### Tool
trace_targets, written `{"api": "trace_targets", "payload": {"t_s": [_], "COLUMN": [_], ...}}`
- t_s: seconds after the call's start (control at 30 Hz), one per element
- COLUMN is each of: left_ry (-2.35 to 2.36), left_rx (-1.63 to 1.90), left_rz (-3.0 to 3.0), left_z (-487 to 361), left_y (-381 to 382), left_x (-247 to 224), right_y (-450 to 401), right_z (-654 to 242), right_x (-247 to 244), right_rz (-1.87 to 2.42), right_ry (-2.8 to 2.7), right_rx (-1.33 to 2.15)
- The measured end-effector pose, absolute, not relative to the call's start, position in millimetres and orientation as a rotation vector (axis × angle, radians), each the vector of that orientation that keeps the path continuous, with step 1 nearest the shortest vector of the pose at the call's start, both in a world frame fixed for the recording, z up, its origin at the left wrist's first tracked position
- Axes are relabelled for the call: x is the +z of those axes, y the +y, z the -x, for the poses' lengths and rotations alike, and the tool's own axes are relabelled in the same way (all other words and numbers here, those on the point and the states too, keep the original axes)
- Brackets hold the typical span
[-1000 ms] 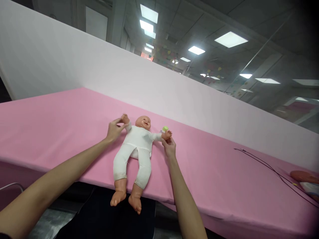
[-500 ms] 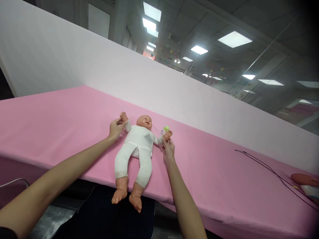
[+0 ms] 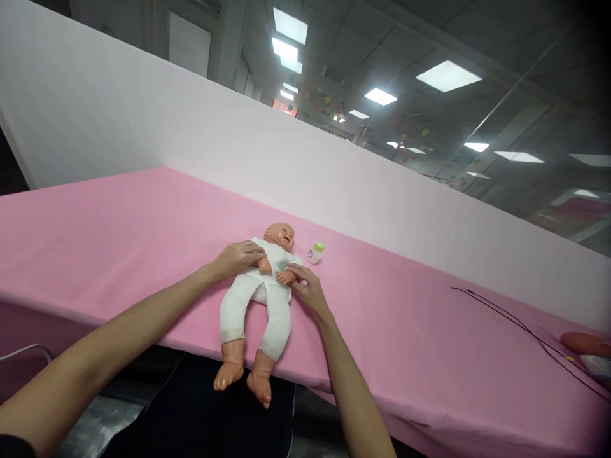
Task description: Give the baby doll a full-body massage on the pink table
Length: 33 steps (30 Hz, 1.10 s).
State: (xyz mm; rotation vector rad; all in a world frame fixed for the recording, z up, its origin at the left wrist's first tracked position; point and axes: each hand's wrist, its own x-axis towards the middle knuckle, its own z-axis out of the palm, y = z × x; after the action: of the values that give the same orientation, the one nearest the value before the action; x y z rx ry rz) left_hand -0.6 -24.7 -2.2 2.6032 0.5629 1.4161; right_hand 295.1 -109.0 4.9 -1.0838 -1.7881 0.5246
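A baby doll (image 3: 255, 299) in a white suit lies on its back on the pink-covered table (image 3: 405, 331), its bare feet hanging past the front edge. Both of its arms are bent in over the belly. My left hand (image 3: 238, 257) is closed round the doll's arm on the left, near the wrist. On the other side my right hand (image 3: 308, 286) grips the doll's other forearm by its hand. Beside the doll's shoulder, just beyond my right hand, stands a small clear bottle (image 3: 315, 253) with a green cap and a printed label.
A white partition (image 3: 229, 159) runs along the table's back. At the right lie black cables (image 3: 515, 321) and an orange-brown object (image 3: 585, 343), cut off by the frame. A white cable (image 3: 28, 348) curves at the lower left.
Both my hands have moved inward with the doll's arms. The arms were spread out to the sides and now rest over its belly. The bottle, partly covered before, now shows whole.
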Motion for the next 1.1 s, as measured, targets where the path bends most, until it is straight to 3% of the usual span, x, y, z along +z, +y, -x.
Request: {"api": "trace_targets", "payload": {"t_s": [0.17, 0.33, 0.47, 0.57, 0.67, 0.87, 0.97, 1.1], "left_ry": [0.683, 1.062, 1.247, 1.188, 1.027, 0.586, 0.682, 0.962], "left_rx": [1.451, 1.774, 1.727, 1.794, 1.841, 1.38, 1.422, 1.707], "left_rz": [-2.502, -1.414, -0.784, -0.931, -1.493, -2.586, -2.459, -1.643], "left_z": [-1.8, 3.4, 16.8, 18.6, 11.4, -1.5, -2.9, 0.5], "left_y": [-25.6, -10.6, 6.6, 3.6, -10.7, -25.5, -23.0, -11.1], "left_x": [-6.8, -12.5, -17.1, -12.4, -4.2, -5.1, -10.1, -16.6], "right_y": [-107.4, -88.1, -81.6, -85.3, -93.3, -109.3, -107.0, -91.2], "right_z": [-291.1, -322.6, -346.6, -343.4, -324.6, -291.5, -292.6, -314.5], "right_x": [-1.9, -14.2, -20.0, -14.4, -4.2, 2.5, -2.0, -14.1], "right_rz": [1.097, 1.144, 1.19, 1.148, 1.096, 1.072, 1.105, 1.137], "right_ry": [-1.714, -0.932, -0.656, -0.783, -1.12, -1.831, -1.64, -1.021], "right_rx": [0.553, 0.722, 0.805, 0.753, 0.614, 0.532, 0.612, 0.728]}}
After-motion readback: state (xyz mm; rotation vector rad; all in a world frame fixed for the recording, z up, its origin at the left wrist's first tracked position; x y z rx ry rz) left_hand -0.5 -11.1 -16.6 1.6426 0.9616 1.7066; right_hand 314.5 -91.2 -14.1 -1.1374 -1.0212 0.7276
